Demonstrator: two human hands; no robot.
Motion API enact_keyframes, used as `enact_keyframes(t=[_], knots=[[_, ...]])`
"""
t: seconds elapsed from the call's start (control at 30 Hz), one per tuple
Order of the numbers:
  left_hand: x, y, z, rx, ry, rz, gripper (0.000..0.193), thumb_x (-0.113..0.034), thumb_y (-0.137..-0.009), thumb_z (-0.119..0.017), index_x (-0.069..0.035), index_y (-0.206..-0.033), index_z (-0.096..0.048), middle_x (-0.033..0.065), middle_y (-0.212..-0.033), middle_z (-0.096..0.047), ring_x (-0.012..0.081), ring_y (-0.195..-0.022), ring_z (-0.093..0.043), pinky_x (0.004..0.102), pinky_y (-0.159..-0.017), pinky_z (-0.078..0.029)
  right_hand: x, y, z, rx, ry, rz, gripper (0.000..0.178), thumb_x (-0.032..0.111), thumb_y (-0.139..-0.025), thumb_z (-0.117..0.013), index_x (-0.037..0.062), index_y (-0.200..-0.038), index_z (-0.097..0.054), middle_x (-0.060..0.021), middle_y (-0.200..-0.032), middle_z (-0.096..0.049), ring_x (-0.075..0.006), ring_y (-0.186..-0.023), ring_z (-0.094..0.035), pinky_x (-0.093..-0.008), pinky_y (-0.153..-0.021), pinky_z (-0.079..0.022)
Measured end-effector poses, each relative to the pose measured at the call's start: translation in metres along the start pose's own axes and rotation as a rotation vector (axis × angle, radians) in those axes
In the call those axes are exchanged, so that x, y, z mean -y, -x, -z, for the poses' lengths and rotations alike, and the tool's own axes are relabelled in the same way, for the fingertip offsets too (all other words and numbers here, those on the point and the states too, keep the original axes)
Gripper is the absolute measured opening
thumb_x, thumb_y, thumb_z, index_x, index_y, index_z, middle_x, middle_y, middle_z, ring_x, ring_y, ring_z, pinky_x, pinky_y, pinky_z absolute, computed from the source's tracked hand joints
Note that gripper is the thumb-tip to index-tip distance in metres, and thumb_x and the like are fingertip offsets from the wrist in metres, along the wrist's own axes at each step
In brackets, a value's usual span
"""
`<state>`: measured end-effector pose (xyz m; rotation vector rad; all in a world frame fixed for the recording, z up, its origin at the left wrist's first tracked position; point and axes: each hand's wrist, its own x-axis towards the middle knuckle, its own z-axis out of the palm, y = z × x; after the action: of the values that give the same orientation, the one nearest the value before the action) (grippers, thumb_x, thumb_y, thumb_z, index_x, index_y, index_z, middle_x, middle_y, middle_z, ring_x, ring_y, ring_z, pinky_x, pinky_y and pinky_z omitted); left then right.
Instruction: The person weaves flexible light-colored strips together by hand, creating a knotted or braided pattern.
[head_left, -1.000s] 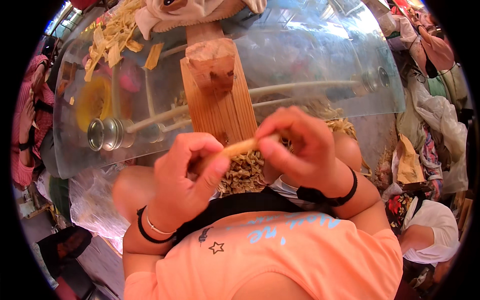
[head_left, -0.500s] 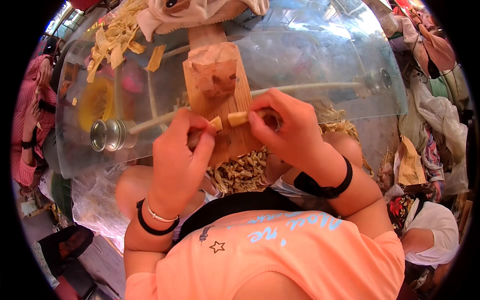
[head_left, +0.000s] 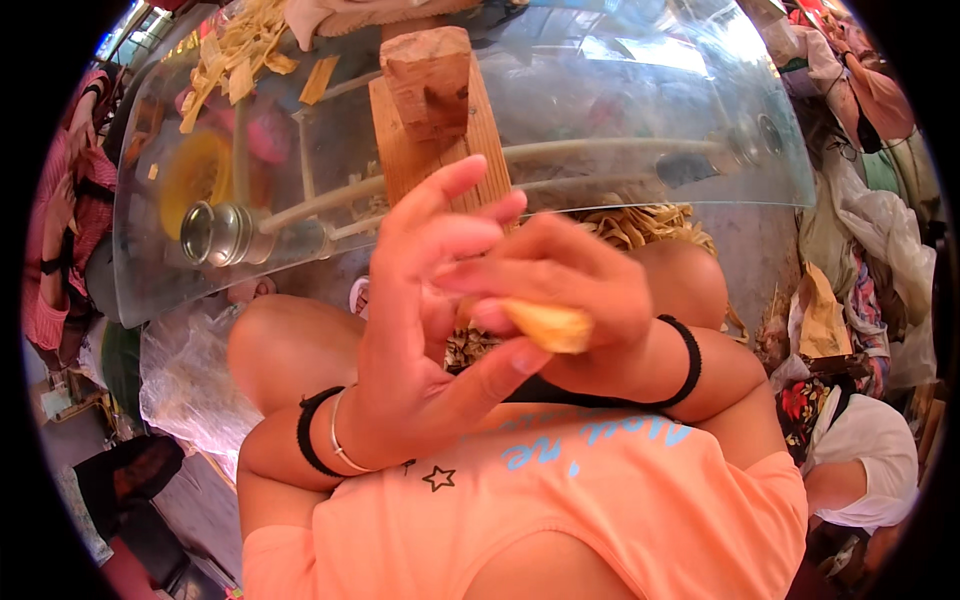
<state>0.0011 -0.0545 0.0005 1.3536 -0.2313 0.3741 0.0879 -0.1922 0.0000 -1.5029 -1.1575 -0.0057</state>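
Observation:
A short yellow-tan piece (head_left: 552,326), like a folded dried strip, is in my right hand (head_left: 600,275). The fingers there are bent around it and smeared by motion. My left hand (head_left: 420,290) is raised beside it, palm toward the right hand, with its fingers apart. Its thumb tip comes close to the piece; I cannot tell whether they touch. Beyond the hands, a reddish wooden block (head_left: 425,80) stands on a wooden board (head_left: 490,130). Below the hands, a heap of short tan pieces (head_left: 465,347) shows only in part between my legs.
The glass tabletop (head_left: 620,120) spans the far side, its curved edge just beyond my knees. Long tan strips (head_left: 240,50) lie at its far left, with more strips (head_left: 650,228) near my right knee. Clear plastic (head_left: 190,390) lies at left. Other people sit on both sides.
Both hands have come nearer my body and together. The left hand has let go of its small piece and spread its fingers. The view has shifted slightly, showing the block farther up.

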Motion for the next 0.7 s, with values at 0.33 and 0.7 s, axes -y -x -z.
enact_keyframes(t=[0.33, 0.7], knots=[[-0.011, -0.005, 0.028, 0.325, -0.547, 0.151, 0.034, -0.013, -0.087, -0.076, -0.003, -0.116, -0.062, -0.0009, -0.066, -0.058, 0.0055, -0.057, -0.053, 0.0235, -0.053, -0.040, -0.005, 0.010, 0.079, 0.630, -0.279, -0.568, 0.042, 0.032, -0.105, -0.042, -0.0023, -0.086, -0.059, -0.0207, -0.078, -0.065, -0.0361, -0.066, -0.064, -0.0481, -0.063, -0.052], [-0.007, -0.015, 0.013, 0.413, -0.814, -0.151, 0.031, -0.030, -0.084, -0.076, -0.005, -0.088, -0.059, 0.0108, -0.078, -0.054, 0.0283, -0.068, -0.056, 0.0373, -0.057, -0.045, -0.008, 0.016, 0.062, 0.870, -0.674, -0.676, 0.054, 0.036, -0.109, -0.037, -0.0008, -0.074, -0.056, -0.0105, -0.058, -0.046, -0.0206, -0.053, -0.041, -0.0370, -0.051, -0.038]])
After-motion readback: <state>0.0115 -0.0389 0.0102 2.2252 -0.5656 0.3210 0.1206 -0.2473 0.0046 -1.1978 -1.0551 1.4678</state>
